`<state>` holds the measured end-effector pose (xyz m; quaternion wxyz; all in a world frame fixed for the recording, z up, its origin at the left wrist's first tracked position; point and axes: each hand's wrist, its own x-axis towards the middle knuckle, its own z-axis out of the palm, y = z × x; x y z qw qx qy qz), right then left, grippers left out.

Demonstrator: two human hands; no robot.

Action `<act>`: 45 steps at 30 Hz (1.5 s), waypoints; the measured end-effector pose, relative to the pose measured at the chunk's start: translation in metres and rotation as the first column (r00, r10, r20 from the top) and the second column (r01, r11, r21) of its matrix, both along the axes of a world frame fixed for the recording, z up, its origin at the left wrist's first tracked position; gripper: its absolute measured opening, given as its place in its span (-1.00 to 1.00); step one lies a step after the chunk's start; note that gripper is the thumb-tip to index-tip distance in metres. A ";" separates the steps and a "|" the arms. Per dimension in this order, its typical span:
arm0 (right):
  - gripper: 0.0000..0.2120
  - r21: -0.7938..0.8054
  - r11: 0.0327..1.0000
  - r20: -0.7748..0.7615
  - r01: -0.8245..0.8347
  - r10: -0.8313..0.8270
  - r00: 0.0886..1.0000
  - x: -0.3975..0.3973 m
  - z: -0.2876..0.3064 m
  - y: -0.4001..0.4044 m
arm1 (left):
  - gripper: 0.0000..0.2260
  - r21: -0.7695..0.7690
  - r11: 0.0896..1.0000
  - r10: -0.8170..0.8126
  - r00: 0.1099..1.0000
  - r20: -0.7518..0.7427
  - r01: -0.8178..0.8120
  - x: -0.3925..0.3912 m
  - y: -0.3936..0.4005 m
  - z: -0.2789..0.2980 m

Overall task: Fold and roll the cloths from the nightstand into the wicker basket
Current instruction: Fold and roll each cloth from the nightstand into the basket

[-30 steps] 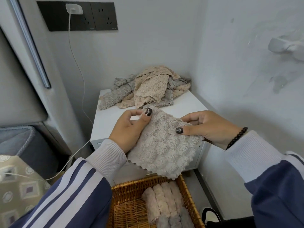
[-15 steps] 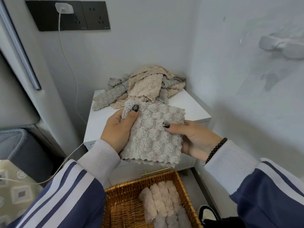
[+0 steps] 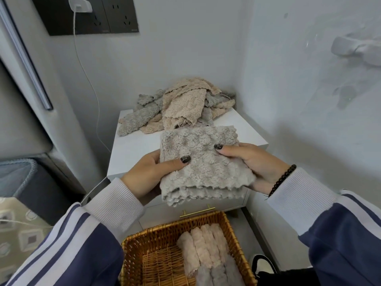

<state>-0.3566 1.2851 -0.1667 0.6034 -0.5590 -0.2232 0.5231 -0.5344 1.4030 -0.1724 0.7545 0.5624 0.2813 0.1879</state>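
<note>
A fluffy beige-grey cloth (image 3: 202, 162), folded double, hangs in the air in front of the white nightstand (image 3: 134, 147). My left hand (image 3: 150, 174) grips its left edge, thumb on top. My right hand (image 3: 253, 164) holds the right side, thumb pressed on the upper face and fingers underneath. A heap of grey and peach cloths (image 3: 181, 106) lies at the back of the nightstand. Below my hands stands the wicker basket (image 3: 144, 250), with several rolled cloths (image 3: 206, 250) lined up along its right side.
White walls close in behind and to the right of the nightstand. A charger cable (image 3: 90, 83) runs down from a black socket panel (image 3: 86, 15). A bed edge (image 3: 24, 182) is at the left. A shoe (image 3: 261, 265) sits on the floor right of the basket.
The cloth went from hanging spread open to folded double. Both hands drew closer together and now hold it flat at its two sides.
</note>
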 end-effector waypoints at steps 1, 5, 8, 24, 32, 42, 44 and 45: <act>-0.32 0.003 0.998 -0.006 -0.065 0.065 0.998 -0.002 0.000 -0.001 | -0.62 -0.027 1.000 0.017 0.999 0.044 -0.016 -0.003 0.000 0.001; -0.51 0.056 0.966 0.002 -0.253 0.253 0.967 -0.007 0.000 -0.003 | -0.42 -0.047 0.999 0.017 0.990 0.141 -0.010 -0.022 0.007 0.001; -0.49 0.129 0.955 -0.037 -0.267 0.273 0.961 -0.006 0.000 0.000 | -0.35 -0.040 0.998 -0.048 0.987 0.150 0.055 -0.035 0.010 -0.001; -0.30 0.321 0.906 -0.160 -0.276 0.339 0.927 -0.024 -0.003 0.011 | -0.51 -0.090 0.980 -0.131 0.922 0.365 0.175 -0.078 0.025 -0.002; -0.45 0.179 0.914 -0.092 -0.363 0.383 0.919 -0.024 -0.006 0.012 | -0.79 -0.220 0.971 -0.024 0.954 0.300 0.094 -0.072 0.026 0.003; -0.68 -0.104 0.932 0.543 -0.347 0.345 0.766 -0.032 -0.011 0.011 | -0.58 0.130 0.979 -0.156 0.988 -0.006 0.156 -0.064 0.034 -0.029; -0.66 -0.120 0.934 0.623 -0.337 0.336 0.707 -0.030 -0.010 0.009 | -0.55 0.105 0.977 -0.188 0.982 0.008 0.187 -0.064 0.037 -0.031; -0.65 -0.125 0.939 0.668 -0.320 0.319 0.673 -0.031 -0.010 0.009 | -0.51 0.096 0.976 -0.194 0.981 0.001 0.194 -0.065 0.038 -0.032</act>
